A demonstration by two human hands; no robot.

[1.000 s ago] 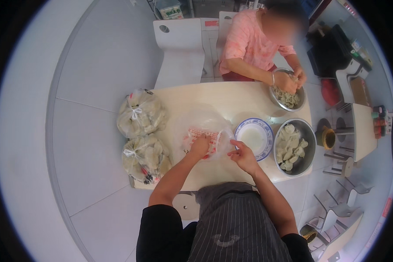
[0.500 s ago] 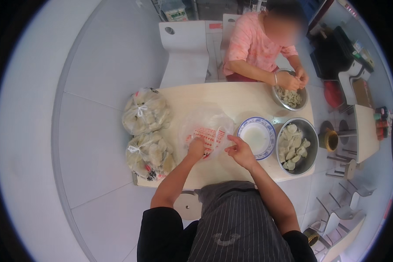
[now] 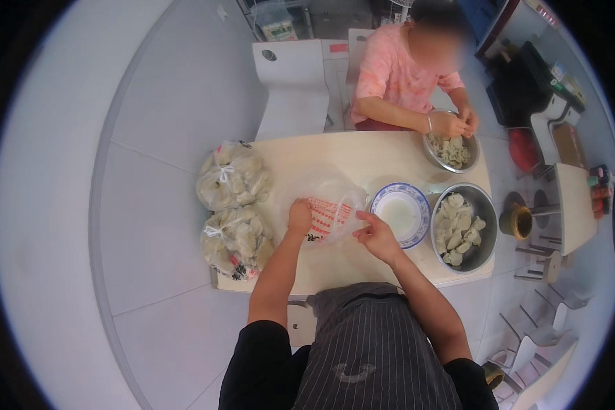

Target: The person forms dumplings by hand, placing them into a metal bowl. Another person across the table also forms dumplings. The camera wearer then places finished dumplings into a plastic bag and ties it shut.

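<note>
A clear plastic bag (image 3: 335, 206) with red print lies spread on the table in front of me. My left hand (image 3: 299, 217) is closed on its left side, the fingertips partly hidden. At the bag's right edge, my right hand (image 3: 378, 237) grips the plastic with thumb and forefinger. Just right of that hand stands a white bowl with a blue patterned rim (image 3: 424, 217), holding pale, cloudy liquid. Beyond it, a metal basin (image 3: 486, 205) contains pale, dumpling-like pieces (image 3: 456, 229).
Two tied plastic bags, the far one (image 3: 236, 179) and the near one (image 3: 242, 246), hold pale lumps at the table's left end. Across the table (image 3: 335, 147), a person in a pink top (image 3: 386, 75) handles small pieces over another metal bowl (image 3: 451, 166). White chairs (image 3: 290, 89) stand behind.
My left hand has moved slightly left and away from me, spreading the bag's printed side wider. My right hand stays nearly in place.
</note>
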